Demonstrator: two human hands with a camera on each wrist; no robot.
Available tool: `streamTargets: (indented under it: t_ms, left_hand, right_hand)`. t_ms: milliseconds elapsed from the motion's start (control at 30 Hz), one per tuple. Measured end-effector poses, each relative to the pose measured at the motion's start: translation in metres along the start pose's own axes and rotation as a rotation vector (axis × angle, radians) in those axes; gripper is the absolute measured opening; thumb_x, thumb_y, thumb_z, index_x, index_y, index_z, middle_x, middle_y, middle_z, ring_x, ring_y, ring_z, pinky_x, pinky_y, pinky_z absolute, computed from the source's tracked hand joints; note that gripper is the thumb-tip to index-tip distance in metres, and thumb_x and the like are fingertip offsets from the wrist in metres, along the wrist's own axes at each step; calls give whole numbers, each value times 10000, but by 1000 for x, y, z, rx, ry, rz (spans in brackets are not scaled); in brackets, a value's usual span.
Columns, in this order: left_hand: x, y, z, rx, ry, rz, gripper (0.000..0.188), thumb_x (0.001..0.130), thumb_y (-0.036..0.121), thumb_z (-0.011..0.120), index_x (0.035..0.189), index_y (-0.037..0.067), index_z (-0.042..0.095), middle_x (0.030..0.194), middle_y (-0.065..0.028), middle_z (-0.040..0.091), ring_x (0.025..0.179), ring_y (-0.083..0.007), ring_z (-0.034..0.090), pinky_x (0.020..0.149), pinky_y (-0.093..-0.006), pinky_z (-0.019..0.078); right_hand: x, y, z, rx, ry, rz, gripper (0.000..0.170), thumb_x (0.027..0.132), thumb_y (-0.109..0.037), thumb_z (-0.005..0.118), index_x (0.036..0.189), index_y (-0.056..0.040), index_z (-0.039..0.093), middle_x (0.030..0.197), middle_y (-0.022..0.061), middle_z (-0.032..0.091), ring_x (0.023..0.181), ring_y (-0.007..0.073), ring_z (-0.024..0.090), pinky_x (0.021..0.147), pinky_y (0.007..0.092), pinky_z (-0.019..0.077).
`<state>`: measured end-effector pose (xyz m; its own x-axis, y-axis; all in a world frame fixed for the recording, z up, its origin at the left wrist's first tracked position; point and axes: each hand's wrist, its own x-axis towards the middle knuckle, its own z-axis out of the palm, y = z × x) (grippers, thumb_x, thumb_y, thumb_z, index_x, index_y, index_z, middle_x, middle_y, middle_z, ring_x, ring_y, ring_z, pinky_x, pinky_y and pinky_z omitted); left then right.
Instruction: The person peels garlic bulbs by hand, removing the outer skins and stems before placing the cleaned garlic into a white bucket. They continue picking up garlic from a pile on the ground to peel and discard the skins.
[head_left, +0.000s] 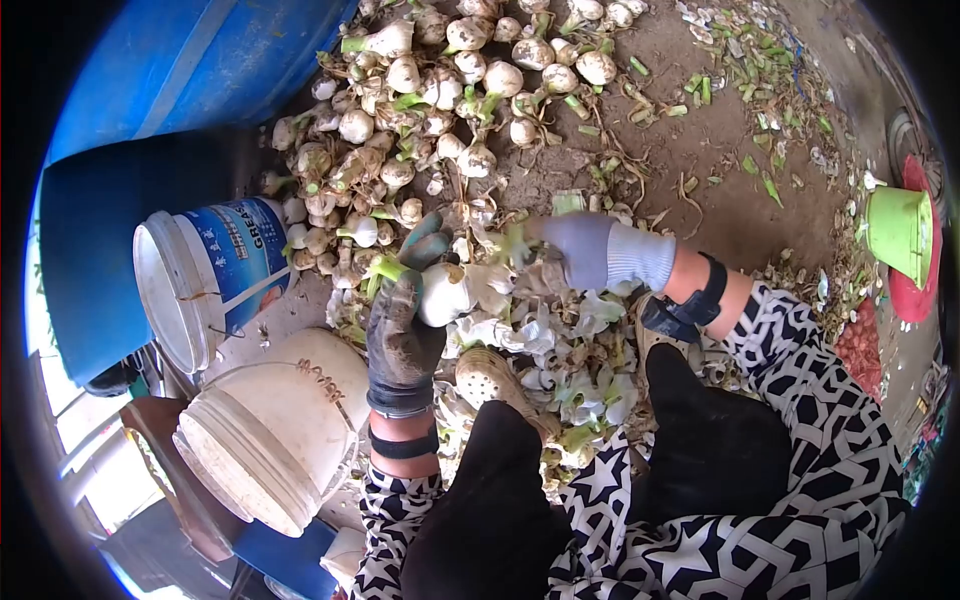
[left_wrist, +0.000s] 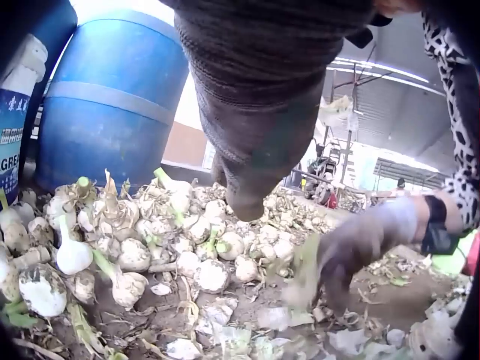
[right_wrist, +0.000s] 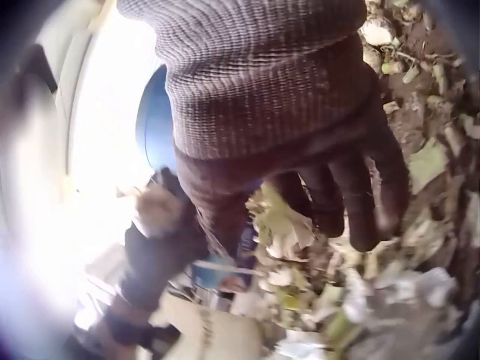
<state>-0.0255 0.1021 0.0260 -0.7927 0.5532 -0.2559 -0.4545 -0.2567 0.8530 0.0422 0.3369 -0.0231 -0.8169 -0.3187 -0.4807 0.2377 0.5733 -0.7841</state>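
In the head view the left hand (head_left: 403, 335), in a dark worn glove, grips a white garlic bulb (head_left: 445, 294) with its green stem toward the left. That bulb (right_wrist: 157, 210) shows beside the left hand (right_wrist: 154, 255) in the right wrist view. Just right of it the right hand (head_left: 585, 250), in a purple-grey glove, is motion-blurred. Pale green leafy peel (right_wrist: 281, 225) lies between its thumb and bent fingers (right_wrist: 352, 199). The left wrist view shows the left glove (left_wrist: 255, 127) from behind, its fingertips and bulb hidden, and the blurred right hand (left_wrist: 360, 247) with peel.
Many garlic bulbs (head_left: 400, 170) cover the ground ahead. Loose peels (head_left: 590, 380) lie between the shoes. White buckets (head_left: 270, 430) stand or lean at left, near a blue barrel (left_wrist: 112, 97). A green container (head_left: 898, 232) is at far right.
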Motion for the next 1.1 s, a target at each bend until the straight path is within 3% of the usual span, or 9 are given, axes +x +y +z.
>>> streamTargets:
  t_ms: [233,367,433,867,933,1000,1033,1067,1100]
  left_hand:
    - [0,-1,19,154,102,-41,474,952,395,500,1169,-18,581,1325,-199,502,1251,-265,463,1054,-379,363]
    - [2,-1,-2,-183,36,-12,473,965,421,426,1196,44,594,1329,-154,527,1282,-310,443,1085,-470,315]
    - [4,8,-7,-368,30,-69,477,962,438,388,1219,101,608,1360,-94,524,1345,-332,366,1114,-573,215]
    - [18,95,-92,-740,18,186,595,879,385,523,1365,50,443,1460,-154,392,1324,-361,378,1097,-501,280]
    - [16,168,-105,-1123,-233,153,692,842,346,580,1381,-37,375,1501,-226,264,1361,-380,305,1125,-493,253]
    - [8,188,-102,-556,130,581,725,844,355,584,1389,-59,346,1493,-256,231,1382,-387,247,1145,-501,218]
    - [12,179,-81,-222,-237,446,727,878,403,535,1409,-44,319,1474,-243,277,1376,-410,246,1156,-495,200]
    - [6,160,-56,-266,475,510,731,902,472,490,1411,-27,330,1438,-243,346,1370,-386,273,1161,-469,196]
    - [5,132,-98,-346,-117,229,704,916,508,457,1390,-8,386,1377,-207,447,1322,-344,363,1134,-431,264]
  right_hand:
    - [9,-62,13,192,505,-433,138,878,-195,636,927,-68,616,759,94,667,662,224,665,649,371,549]
    - [1,-27,19,766,-34,37,305,872,-246,598,1114,-60,596,805,119,678,740,312,671,693,398,541]
    - [-6,-14,45,-260,-171,-2,315,871,-225,547,1142,-71,591,862,122,680,811,304,671,760,429,530]
    - [5,-12,22,-579,-332,105,405,816,-207,544,1205,-105,594,1016,172,658,912,327,654,752,477,529]
    - [1,7,1,-537,92,141,425,851,-241,542,1256,-117,519,1063,159,623,855,303,659,699,484,532]
    - [15,31,-24,-538,467,198,347,849,-326,584,1105,-108,499,986,119,604,788,310,641,665,441,512]
    - [28,38,-39,-564,583,194,360,865,-332,582,1132,-108,495,991,121,604,818,303,644,705,438,512]
    - [41,43,-48,-584,642,241,373,879,-328,575,1170,-111,490,1000,121,605,837,304,652,730,441,510]
    - [55,45,-55,-628,605,235,369,871,-295,575,1181,-114,492,1016,125,609,834,306,656,733,446,506]
